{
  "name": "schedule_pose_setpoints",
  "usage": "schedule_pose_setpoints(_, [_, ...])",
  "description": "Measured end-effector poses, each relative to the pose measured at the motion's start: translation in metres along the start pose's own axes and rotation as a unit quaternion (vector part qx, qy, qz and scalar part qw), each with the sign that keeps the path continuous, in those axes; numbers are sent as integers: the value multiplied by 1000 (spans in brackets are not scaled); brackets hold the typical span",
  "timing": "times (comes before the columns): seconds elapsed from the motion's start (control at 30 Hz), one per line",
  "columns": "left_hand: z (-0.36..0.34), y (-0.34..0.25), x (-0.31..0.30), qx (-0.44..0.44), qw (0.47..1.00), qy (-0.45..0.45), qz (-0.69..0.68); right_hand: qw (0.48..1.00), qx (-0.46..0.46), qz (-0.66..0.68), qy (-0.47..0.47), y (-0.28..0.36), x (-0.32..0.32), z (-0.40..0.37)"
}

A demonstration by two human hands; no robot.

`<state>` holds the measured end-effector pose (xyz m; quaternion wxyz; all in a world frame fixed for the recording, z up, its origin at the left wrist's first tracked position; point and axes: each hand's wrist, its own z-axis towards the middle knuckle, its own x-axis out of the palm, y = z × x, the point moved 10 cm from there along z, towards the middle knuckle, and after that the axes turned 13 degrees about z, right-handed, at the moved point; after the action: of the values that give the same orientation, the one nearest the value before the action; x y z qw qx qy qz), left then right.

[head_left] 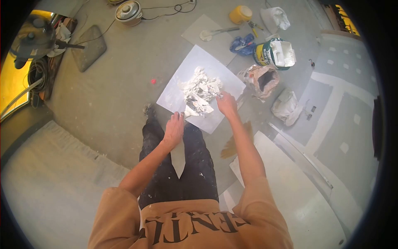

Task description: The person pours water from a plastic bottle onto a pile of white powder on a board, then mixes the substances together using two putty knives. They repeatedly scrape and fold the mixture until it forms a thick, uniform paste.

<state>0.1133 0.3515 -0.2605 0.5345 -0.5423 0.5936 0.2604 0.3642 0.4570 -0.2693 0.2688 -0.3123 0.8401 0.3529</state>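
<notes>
A mound of white, lumpy plaster (195, 85) lies on a square white board (172, 89) on the floor in front of me. My left hand (175, 128) is closed at the near edge of the board, on what looks like a putty knife (198, 106) whose blade is smeared with plaster. At the mound's right side, my right hand (226, 104) is closed around a second plaster-coated putty knife (212, 88). Both blades lean into the mound, facing each other. The handles are mostly hidden by my fingers.
An open paper bag (265, 79), a plastic bag (287, 107) and a green bucket (265, 54) stand to the right. Behind the board are a blue cloth (243, 45), a yellow tub (240, 14) and a lidded pot (128, 12). A vacuum (35, 37) is far left.
</notes>
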Motion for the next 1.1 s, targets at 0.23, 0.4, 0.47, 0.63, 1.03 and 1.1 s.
schedule_pose_setpoints(0.23, [-2,29,-17,-47,996,5,-78,970,-146,125,-147,-23,-6,-29])
schedule_pose_setpoints(0.4, [8,38,-3,-72,996,32,-45,980,-2,181,-81,-36,-15,-61])
schedule_pose_setpoints(0.47, [9,37,-2,-65,995,-47,-64,974,41,221,-42,-46,-6,-70])
schedule_pose_setpoints(0.63, [23,21,8,-103,985,66,-118,985,51,162,-21,-50,19,-89])
schedule_pose_setpoints(1.03, [9,-17,8,-103,986,35,-125,999,21,38,-17,-4,24,-42])
schedule_pose_setpoints(1.1, [3,-4,21,-135,981,75,-117,993,-5,70,-94,4,-14,-43])
